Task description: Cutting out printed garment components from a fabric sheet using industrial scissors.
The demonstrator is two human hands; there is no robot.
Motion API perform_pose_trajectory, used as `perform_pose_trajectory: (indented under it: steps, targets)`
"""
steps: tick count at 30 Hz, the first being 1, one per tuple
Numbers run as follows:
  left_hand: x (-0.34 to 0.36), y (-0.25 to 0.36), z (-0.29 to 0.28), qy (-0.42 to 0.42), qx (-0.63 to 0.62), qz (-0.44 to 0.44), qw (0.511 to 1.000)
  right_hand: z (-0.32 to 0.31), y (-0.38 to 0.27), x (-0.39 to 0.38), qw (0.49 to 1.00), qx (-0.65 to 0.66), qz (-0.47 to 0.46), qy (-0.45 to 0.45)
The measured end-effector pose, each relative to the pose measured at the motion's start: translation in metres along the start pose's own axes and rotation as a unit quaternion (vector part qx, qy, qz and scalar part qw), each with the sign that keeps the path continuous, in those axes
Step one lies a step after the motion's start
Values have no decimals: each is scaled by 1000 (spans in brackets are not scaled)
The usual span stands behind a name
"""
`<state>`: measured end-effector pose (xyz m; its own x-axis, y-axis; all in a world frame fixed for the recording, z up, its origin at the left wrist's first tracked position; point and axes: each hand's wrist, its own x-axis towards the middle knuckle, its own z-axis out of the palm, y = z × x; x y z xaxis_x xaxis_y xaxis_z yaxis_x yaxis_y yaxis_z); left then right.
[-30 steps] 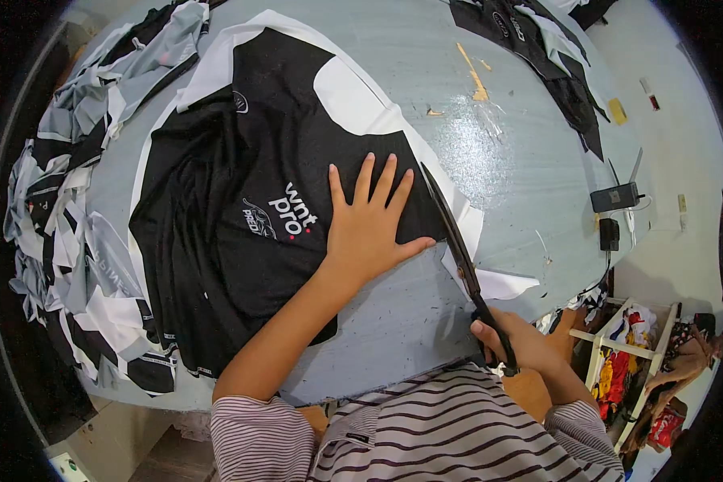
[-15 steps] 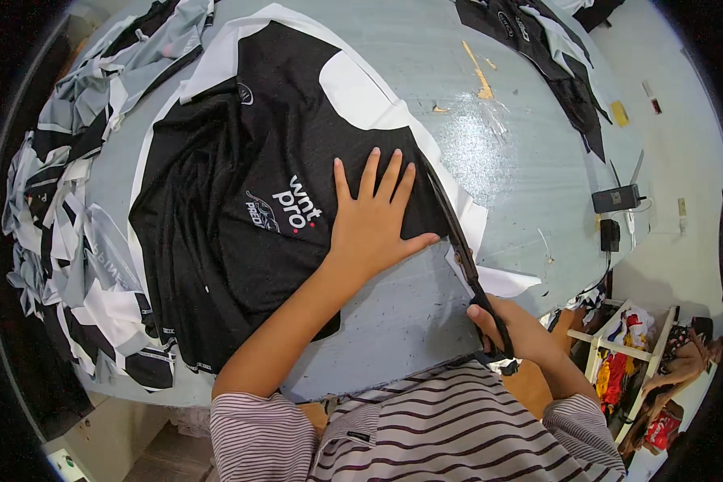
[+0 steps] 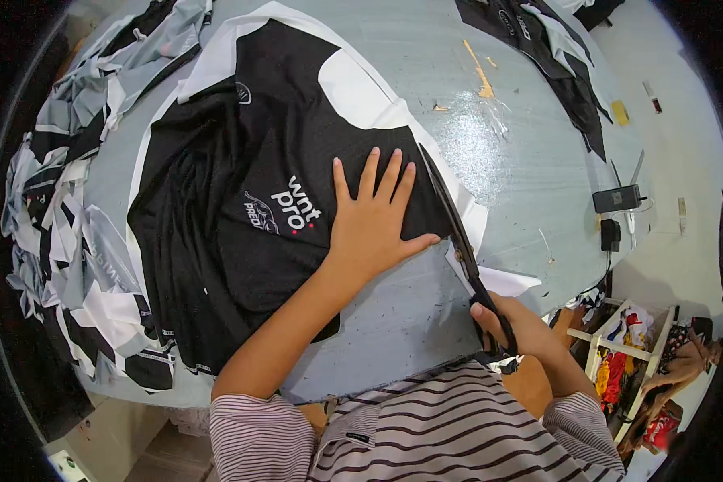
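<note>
A black jersey piece (image 3: 209, 193) with white print lies on white fabric (image 3: 361, 92) in the middle of the table. My left hand (image 3: 369, 210) presses flat on the black cloth with its fingers spread, close to the cut edge. In my right hand (image 3: 510, 328) is a pair of large black scissors (image 3: 463, 245), held by the handles at the table's front edge. The long blades point away from me along the right edge of the black cloth and appear nearly closed. A white strip (image 3: 506, 281) sticks out to the right beside the scissors.
Grey, black and white cloth scraps (image 3: 64, 233) are heaped along the left of the grey table (image 3: 530, 209). More black cloth (image 3: 546, 56) lies at the far right. A black power adapter (image 3: 618, 198) sits near the right edge; a rack with coloured fabrics (image 3: 622, 345) stands beyond it.
The scissors and my right hand have shifted slightly to the right, and the blade tips reach a little farther away. My left hand has stayed in place.
</note>
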<state>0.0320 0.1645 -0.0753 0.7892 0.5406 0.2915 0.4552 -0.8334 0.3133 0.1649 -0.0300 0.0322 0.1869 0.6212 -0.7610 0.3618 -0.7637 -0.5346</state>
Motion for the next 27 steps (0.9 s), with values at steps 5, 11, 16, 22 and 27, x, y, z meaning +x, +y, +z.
perform_pose_trajectory:
  steps: [5,11,16,22,27]
  targets:
    - [0,0,-2,-3,2,2,1000,-2,-1,12,999,-43,-19,6]
    - [0,0,-2,7,-3,2,1000,0,-3,13,998,-57,-17,9]
    - [1,0,0,16,-9,6,1000,3,6,16,995,-87,-48,24]
    - [-2,-2,0,20,-5,5,1000,1,-6,15,997,-72,10,6]
    - [0,0,-2,2,1,5,1000,-4,-15,15,999,-36,24,3]
